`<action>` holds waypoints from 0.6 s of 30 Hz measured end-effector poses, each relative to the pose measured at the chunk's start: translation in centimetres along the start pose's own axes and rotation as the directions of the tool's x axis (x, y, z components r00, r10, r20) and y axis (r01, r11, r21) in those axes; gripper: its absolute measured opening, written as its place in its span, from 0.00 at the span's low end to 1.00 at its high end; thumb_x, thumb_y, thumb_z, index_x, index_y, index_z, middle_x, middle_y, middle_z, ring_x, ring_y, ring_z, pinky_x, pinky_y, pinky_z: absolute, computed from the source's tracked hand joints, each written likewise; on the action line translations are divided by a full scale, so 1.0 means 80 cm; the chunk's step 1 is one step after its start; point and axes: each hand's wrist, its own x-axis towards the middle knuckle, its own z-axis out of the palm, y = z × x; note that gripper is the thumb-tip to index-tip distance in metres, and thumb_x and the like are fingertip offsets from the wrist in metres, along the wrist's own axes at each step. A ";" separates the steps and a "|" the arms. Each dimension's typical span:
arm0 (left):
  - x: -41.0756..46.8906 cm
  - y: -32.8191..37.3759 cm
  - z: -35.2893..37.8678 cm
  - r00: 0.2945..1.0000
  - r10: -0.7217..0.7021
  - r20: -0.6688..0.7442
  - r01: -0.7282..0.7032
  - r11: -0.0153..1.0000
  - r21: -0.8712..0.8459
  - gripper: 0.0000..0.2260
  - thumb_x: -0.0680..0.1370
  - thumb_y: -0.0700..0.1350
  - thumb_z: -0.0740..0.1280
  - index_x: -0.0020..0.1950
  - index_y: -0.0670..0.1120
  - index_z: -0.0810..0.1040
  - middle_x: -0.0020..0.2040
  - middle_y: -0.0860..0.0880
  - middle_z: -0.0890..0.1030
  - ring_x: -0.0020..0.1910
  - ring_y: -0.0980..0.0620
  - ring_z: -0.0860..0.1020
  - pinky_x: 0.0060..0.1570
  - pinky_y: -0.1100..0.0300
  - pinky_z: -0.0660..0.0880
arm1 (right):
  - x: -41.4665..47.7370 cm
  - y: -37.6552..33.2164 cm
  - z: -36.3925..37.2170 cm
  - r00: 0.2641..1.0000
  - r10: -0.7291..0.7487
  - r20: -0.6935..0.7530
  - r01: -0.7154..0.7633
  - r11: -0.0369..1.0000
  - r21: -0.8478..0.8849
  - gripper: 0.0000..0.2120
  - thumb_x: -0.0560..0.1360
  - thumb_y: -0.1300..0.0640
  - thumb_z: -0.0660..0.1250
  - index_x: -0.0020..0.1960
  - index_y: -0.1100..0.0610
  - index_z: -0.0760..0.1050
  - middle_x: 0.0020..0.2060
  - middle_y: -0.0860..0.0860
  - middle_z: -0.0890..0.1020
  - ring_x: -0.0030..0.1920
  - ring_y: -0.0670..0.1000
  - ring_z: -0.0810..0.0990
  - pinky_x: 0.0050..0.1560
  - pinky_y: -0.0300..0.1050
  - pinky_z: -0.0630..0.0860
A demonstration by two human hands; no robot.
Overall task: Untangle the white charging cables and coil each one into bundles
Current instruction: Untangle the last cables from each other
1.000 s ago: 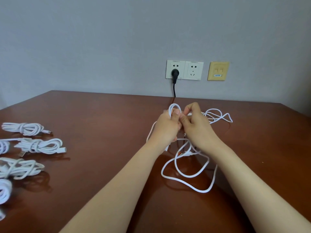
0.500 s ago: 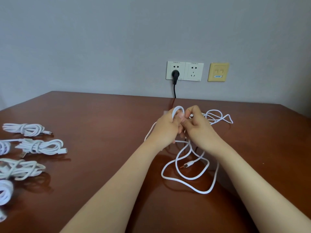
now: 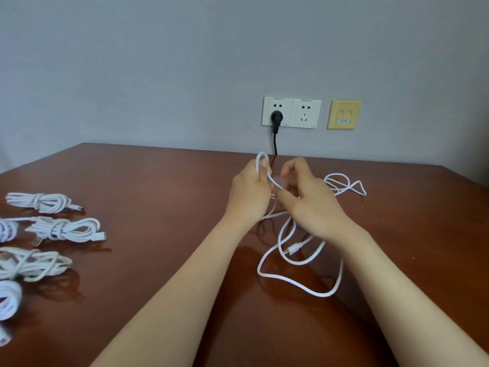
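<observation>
Head view: cable loop (image 3: 272, 181) is gripped upright in left hand (image 3: 248, 192); right hand (image 3: 309, 205), fingers (image 3: 293, 165) curled, grip unclear, lies just rightward

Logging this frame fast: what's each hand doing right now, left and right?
Left hand: holds a loop of the white cable.
Right hand: curled beside the same cable; grip cannot be told.

Forearms reach forward; left hand (image 3: 248, 193) grips the cable (image 3: 341, 274), right hand (image 3: 311, 206) pinches it alongside.
</observation>
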 end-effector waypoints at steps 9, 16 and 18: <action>0.029 -0.007 -0.042 0.903 -0.401 -0.152 0.201 0.708 -0.677 0.15 0.84 0.45 0.47 0.40 0.45 0.65 0.35 0.46 0.71 0.30 0.55 0.79 0.32 0.63 0.79 | 0.001 0.020 -0.012 0.989 0.142 -0.038 -0.130 0.729 -0.672 0.12 0.73 0.62 0.58 0.53 0.51 0.73 0.46 0.50 0.81 0.49 0.56 0.77 0.56 0.49 0.59; 0.024 -0.001 -0.038 0.905 -0.422 -0.063 0.228 0.604 -0.763 0.14 0.84 0.45 0.47 0.40 0.44 0.63 0.29 0.48 0.66 0.18 0.56 0.71 0.30 0.60 0.79 | -0.003 0.010 -0.005 0.996 -0.059 0.061 0.081 0.879 -0.470 0.08 0.77 0.51 0.62 0.56 0.50 0.71 0.44 0.48 0.82 0.51 0.54 0.78 0.54 0.46 0.64; 0.023 0.000 -0.035 0.899 -0.433 -0.058 0.242 0.605 -0.759 0.14 0.84 0.45 0.48 0.39 0.45 0.63 0.25 0.50 0.61 0.17 0.57 0.62 0.23 0.64 0.74 | -0.006 0.002 0.004 0.993 -0.073 0.090 0.087 0.983 -0.160 0.05 0.77 0.49 0.62 0.50 0.49 0.73 0.34 0.46 0.80 0.43 0.53 0.77 0.47 0.47 0.70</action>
